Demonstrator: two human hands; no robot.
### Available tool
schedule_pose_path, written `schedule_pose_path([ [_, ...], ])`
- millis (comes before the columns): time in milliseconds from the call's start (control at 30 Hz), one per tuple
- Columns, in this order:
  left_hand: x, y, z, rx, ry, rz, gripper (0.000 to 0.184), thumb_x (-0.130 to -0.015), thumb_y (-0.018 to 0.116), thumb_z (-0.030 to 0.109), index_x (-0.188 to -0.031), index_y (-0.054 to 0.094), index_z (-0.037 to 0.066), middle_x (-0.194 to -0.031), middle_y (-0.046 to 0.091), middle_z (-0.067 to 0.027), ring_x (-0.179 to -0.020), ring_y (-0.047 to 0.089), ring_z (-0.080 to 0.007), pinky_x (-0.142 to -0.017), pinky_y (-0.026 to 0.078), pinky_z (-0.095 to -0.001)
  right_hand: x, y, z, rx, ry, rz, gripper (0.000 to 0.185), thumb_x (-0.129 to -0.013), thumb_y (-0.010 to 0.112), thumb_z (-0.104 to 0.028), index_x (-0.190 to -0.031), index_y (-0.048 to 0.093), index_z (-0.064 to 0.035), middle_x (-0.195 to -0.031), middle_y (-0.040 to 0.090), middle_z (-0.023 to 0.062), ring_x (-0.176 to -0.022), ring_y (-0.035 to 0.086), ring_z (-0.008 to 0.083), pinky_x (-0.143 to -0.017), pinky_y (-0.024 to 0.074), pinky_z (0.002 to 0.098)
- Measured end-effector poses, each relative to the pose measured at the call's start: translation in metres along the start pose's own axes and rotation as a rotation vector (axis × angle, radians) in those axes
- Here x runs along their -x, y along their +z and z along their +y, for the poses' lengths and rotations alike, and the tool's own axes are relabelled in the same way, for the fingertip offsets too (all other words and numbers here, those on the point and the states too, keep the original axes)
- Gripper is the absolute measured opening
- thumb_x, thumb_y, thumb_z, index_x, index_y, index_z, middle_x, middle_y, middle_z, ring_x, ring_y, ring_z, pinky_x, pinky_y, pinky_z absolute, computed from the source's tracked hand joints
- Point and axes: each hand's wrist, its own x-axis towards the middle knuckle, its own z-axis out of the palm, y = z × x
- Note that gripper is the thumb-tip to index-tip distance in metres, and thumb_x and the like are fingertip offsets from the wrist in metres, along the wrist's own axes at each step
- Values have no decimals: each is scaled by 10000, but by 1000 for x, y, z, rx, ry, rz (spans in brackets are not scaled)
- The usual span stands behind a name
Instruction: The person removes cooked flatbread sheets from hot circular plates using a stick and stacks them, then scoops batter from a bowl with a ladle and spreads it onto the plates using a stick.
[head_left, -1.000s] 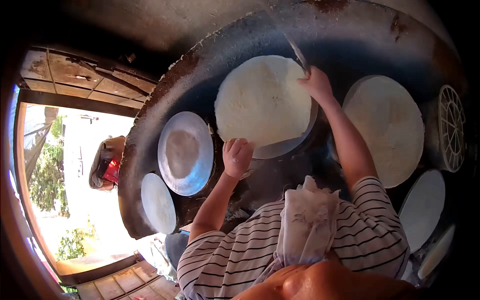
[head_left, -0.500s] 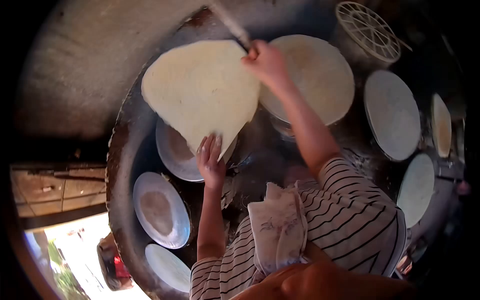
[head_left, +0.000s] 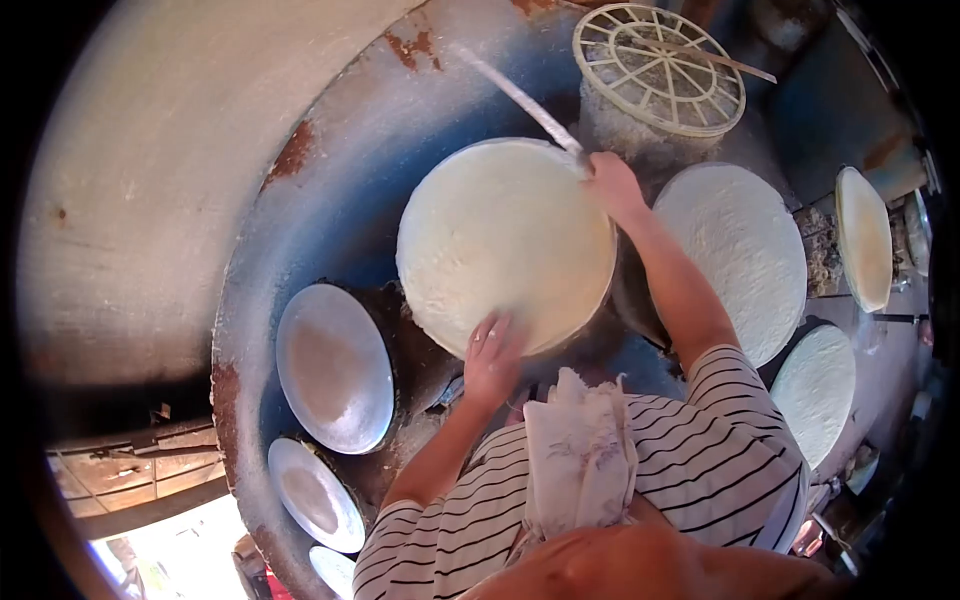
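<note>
One pale sheet point(head_left: 505, 240), drooping moments ago, is lying flat, seemingly settled, between the right hand point(head_left: 612, 186), gripping a stick point(head_left: 524, 100), and the left hand point(head_left: 492, 364), open fingers blurring over its edge.

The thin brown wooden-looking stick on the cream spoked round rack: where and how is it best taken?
Probably pinch the brown stick by its outer end, coming from the image's right: that end juts beyond the rack, while the rest lies across it.
</note>
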Motion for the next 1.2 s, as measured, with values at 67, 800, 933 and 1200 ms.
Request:
schedule_pose_path([
  [67, -12, -12, 0, 16, -27, -47, 467, -725, 672, 120, -1187, 600, 111, -1306, 501, -142, -1206, 459, -371, -988, 385, -458, -5, -3, -5, -9, 8, -24, 177, -723, 609, -134, -833, 548, -10, -879, 599, 207, -885, 577, 392, -757, 462, 472],
  [800, -42, -126, -164, 536, -74, 404, 204, -685, 700, 18, -870, 679, 102, -1062, 573, -62, -1127, 488, -268, -1028, 344, -434, 126, -88, -137, -474, -658, -146, 180, -573, 596, -59, -697, 469, -91, -705, 419, 61, -581, 504, 233, -434, 394, 357],
  [933, 10, -140, -112, 553, -12, 569, 158, -702, 702, 38, -842, 673, 107, -1035, 587, -56, -1126, 490, -254, -1049, 314, -450, 153, -107, -139, -585, -567, -200, 228, -578, 655, -64, -719, 476, -77, -749, 466, 73, -604, 541, 274, -480, 432, 384],
  [1200, -29, -230, 37, -102, 297, 509, 176, -628, 742, -1, -766, 641, 41, -881, 625, -43, -942, 562, -236, -904, 444, -433, 173, -158, -93, -949, -256, -102, 211, -705, 637, -6, -670, 435, -55, -722, 546, 47, -635, 510, 124, -581, 413, 260],
])
